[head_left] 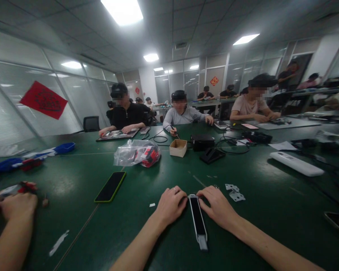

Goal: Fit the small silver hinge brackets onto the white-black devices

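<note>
The slim white-framed device (pixel 197 220) with a dark face lies lengthwise on the green table (pixel 107 233) between the person's two hands, its far end level with the fingertips and its grey near end reaching back between the forearms. The left hand (pixel 171 205) and the right hand (pixel 218 207) stand apart, one on each side of that far end, fingers bent in toward it. The left fingers come up to the device's left far corner and the right index finger to the right one, with the right thumb beside the right edge; how firmly either hand grips, I cannot tell. Just left of the left hand is a small white piece (pixel 152 205), and farther left and a little beyond it lies a phone (pixel 110 187) with a yellow-green edge. Thin metal plates (pixel 235 192) lie just beyond the right hand, to its right. Ahead of the left hand sits a clear plastic bag (pixel 137 153) with red and black contents; ahead of both hands stand an open small box (pixel 178 148) and a black box (pixel 202 142). Well to the left of the left hand, a co-worker's hand (pixel 19 205) rests by a red and white item.
</note>
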A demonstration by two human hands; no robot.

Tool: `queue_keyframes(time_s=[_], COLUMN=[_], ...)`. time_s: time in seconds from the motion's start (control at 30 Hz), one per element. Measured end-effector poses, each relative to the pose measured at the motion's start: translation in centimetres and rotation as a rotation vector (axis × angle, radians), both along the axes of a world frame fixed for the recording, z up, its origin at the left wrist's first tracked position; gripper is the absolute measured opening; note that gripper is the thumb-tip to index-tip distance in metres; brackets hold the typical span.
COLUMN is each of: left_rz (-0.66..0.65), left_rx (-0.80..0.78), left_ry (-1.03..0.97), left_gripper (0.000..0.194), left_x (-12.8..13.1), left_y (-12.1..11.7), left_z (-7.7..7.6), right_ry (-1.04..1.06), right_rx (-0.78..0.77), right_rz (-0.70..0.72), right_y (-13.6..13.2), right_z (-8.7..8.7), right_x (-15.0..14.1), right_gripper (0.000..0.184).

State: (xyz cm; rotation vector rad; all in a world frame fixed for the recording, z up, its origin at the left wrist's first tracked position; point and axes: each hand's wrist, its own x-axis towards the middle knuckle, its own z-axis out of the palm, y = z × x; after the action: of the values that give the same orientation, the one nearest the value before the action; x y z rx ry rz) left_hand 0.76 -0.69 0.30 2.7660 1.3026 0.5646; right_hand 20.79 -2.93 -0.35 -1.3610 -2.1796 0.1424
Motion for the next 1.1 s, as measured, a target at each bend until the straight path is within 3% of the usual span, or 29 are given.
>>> queue_keyframes(time_s=[0.47, 0.87, 1.1], left_rz=[0.007, 0.007, 0.006], left_rx=[0.011, 0.001, -0.01], left_ry=[0.0, -0.005, -0.018], left_gripper=[0.015, 0.017, 0.016], left_x=[0.08, 0.09, 0.07], left_y=[-0.08, 0.11, 0.05], left_z=[-0.04, 0.02, -0.06], right_ry=[-0.083, -0.046, -0.002], right_rx=[0.087, 0.022, 0.039], right_rz=[0.002, -0.014, 0.001], right_y=[0.1, -0.19, 0.11], right_z=[-0.02, 0.77, 0.14], right_x=[-0.13, -0.22, -0.07], right_gripper=[0.014, 0.013, 0.012])
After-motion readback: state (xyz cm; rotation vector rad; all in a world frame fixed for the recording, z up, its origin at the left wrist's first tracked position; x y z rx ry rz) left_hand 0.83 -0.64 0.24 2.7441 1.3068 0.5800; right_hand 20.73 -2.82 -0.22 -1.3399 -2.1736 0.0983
